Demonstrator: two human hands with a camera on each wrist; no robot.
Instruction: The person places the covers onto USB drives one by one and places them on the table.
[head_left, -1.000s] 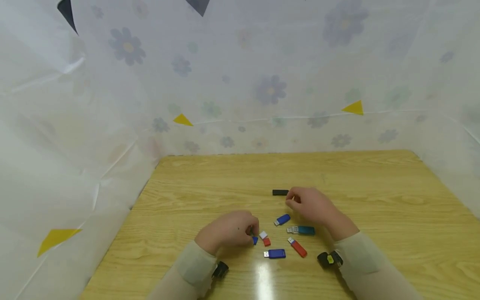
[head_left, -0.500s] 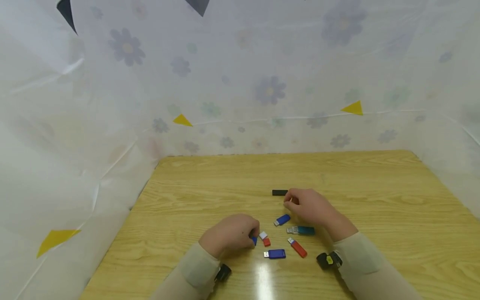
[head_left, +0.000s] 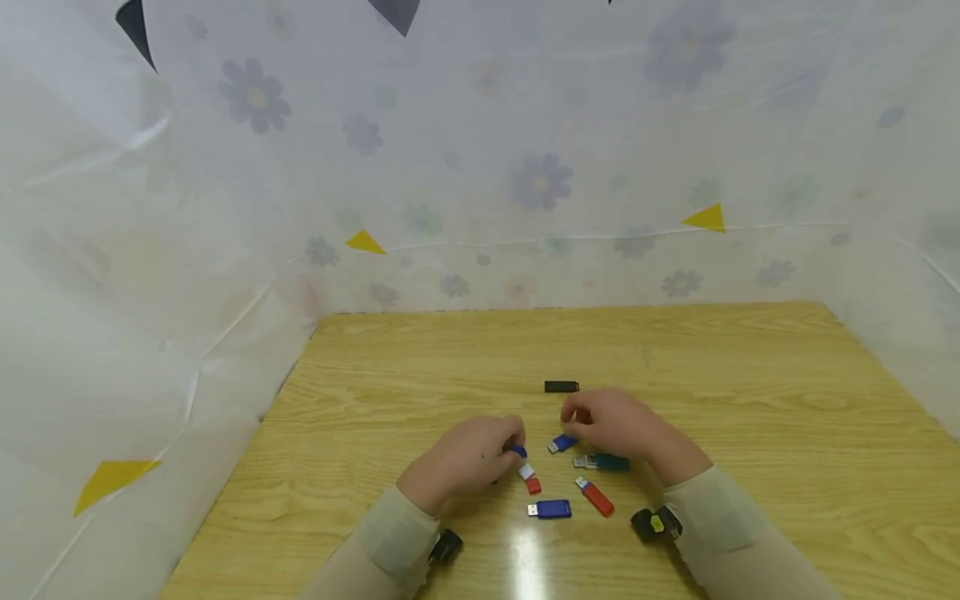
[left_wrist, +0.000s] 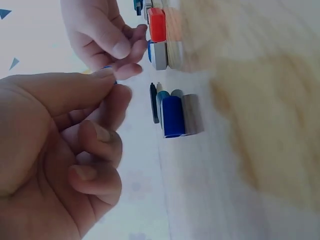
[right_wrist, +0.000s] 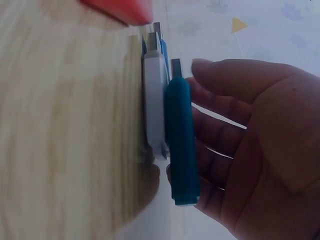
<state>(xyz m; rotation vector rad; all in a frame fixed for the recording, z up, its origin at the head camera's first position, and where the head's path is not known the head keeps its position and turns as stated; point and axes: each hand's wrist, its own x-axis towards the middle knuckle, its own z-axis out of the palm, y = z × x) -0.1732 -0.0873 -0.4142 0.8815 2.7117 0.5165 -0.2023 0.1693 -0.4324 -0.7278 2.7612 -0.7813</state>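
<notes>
My left hand (head_left: 472,457) pinches a small blue cap (head_left: 518,451) between thumb and forefinger, just above a white cap (head_left: 527,472) and a red cap (head_left: 533,486). In the left wrist view only a sliver of that pinched cap shows at the fingertips. My right hand (head_left: 618,425) hovers with loosely bent fingers over a blue USB stick (head_left: 560,444), the thumb covering its far end in the head view. A teal USB stick (left_wrist: 138,7) lies under that hand; the right wrist view shows this teal stick (right_wrist: 182,142) in front of the palm, with a white stick (right_wrist: 155,100) beside it.
Nearer the person lie a red USB stick (head_left: 597,498) and a dark blue USB stick (head_left: 553,509). A black stick (head_left: 561,387) lies farthest away. Another blue cap (left_wrist: 173,117) stands below the left hand. A patterned sheet (head_left: 480,167) rises behind the wooden table (head_left: 750,375).
My left hand has lifted the blue cap up and slightly right. The right hand has come back from the black stick toward the blue USB stick.
</notes>
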